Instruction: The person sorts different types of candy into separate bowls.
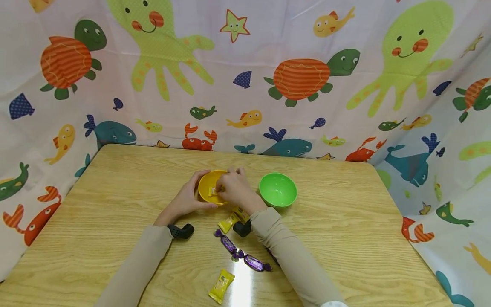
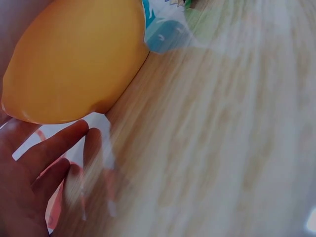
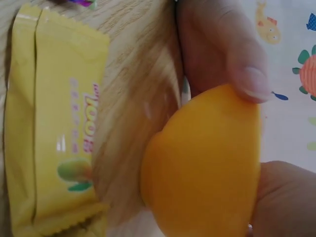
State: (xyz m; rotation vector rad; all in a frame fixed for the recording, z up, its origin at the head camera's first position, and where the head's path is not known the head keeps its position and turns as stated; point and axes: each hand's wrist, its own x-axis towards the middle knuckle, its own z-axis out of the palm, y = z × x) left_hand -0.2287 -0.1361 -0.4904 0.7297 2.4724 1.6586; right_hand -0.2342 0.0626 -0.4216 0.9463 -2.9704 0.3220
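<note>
Two hands work at one yellow bowl [image 1: 213,177]. The left hand [image 1: 187,197] grips it from the side, thumb along the near rim and fingers round the far part. The right hand [image 1: 237,187] reaches down into it, fingers bent beside a small yellow packet [image 1: 212,192] lying inside — whether they pinch anything, I cannot tell.

Just beyond the right wrist, on its outer side, stands a green bowl [image 1: 278,190]. Near the right wrist, on the body side of the yellow bowl, lie two yellow wrapped sweets [image 1: 228,222]. Closer to the body, between the forearms, are two purple twist-wrapped sweets [image 1: 254,262] — with another purple wrapper [image 1: 271,255] partly hidden by the right sleeve [image 1: 293,256] — and, nearest the person, a lone yellow sweet [image 1: 221,286].
</note>
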